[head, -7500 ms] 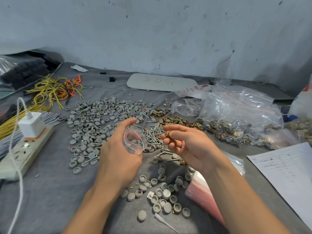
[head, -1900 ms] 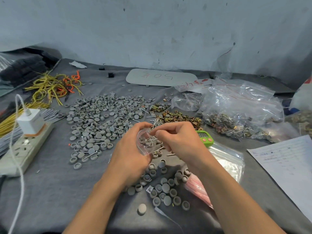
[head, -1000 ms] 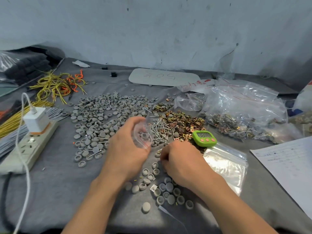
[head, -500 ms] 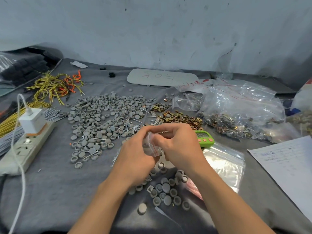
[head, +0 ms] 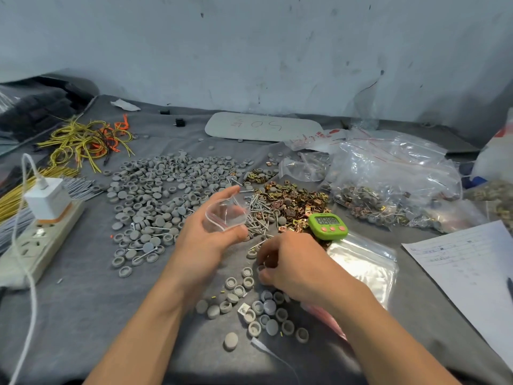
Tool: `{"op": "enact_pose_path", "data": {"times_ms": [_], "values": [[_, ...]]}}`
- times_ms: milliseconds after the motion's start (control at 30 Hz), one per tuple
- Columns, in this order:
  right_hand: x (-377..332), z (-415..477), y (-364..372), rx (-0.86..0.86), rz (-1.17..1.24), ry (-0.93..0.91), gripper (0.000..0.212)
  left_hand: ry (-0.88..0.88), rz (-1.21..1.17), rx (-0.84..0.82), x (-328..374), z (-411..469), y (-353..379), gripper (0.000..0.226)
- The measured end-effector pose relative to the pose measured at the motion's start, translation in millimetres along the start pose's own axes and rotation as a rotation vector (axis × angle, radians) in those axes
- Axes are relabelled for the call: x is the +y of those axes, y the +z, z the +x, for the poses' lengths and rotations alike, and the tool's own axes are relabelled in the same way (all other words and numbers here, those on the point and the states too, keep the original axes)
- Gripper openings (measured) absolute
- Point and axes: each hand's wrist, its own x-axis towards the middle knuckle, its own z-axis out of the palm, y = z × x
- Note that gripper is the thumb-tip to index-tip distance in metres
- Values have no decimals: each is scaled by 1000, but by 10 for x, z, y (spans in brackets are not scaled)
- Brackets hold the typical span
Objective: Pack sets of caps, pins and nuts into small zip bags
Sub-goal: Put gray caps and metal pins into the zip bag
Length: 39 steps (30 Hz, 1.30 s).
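My left hand [head: 206, 240] holds a small clear zip bag [head: 226, 213] with a red seal, mouth held wide above the table. My right hand [head: 288, 262] is down on the grey cloth, its fingertips curled on a grey cap [head: 261, 269] at the near cluster of caps [head: 255, 309]. A large spread of grey caps [head: 166, 195] lies left of centre. Silver pins [head: 258, 215] lie just beyond the bag, and brass-coloured nuts [head: 294, 201] lie to their right.
A green timer [head: 327, 225] sits right of the pins, with a stack of empty zip bags [head: 363, 268] beside it. Big bags of packed sets [head: 388, 184] are at the right, a paper sheet [head: 472, 270] nearer. A power strip with charger [head: 41, 232] and wire bundles [head: 80, 140] are at the left.
My right hand left the bag's mouth and dropped to the near caps. My left hand keeps the bag up, now spread wider.
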Motion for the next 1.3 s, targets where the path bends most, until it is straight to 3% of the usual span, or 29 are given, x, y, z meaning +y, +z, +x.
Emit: {"op": "enact_pose_path", "data": {"times_ms": [133, 267, 433, 533, 633, 700, 767, 900, 1033, 1100, 1300], "values": [[-43, -6, 9, -46, 3, -30, 9, -15, -94, 26, 62, 17, -46, 59], [-71, 17, 28, -63, 21, -36, 20, -14, -80, 13, 99, -6, -78, 60], [-9, 71, -41, 135, 90, 2, 28, -4, -28, -2, 60, -32, 0, 62], [43, 100, -100, 278, 316, 8, 28, 1, 22, -27, 43, -47, 40, 63], [43, 92, -151, 385, 750, -18, 20, 17, 155, -63, 16, -67, 101, 68], [-5, 97, -158, 380, 986, -50, 20, 43, 251, -63, -6, -83, 148, 72], [-86, 117, -130, 351, 1039, -90, 20, 85, 289, -74, -15, -89, 176, 75], [-189, 151, -13, 375, 800, -169, 20, 152, 275, -118, -8, -88, 174, 75], [-155, 168, -53, 478, 960, -113, 23, 65, 180, -68, -59, -68, 119, 75], [-72, 179, -100, 512, 896, -24, 22, 42, 124, -32, -71, -57, 92, 75], [-4, 99, -19, 57, 151, -25, 15, -2, -43, 10, -67, -9, 16, 72]]}}
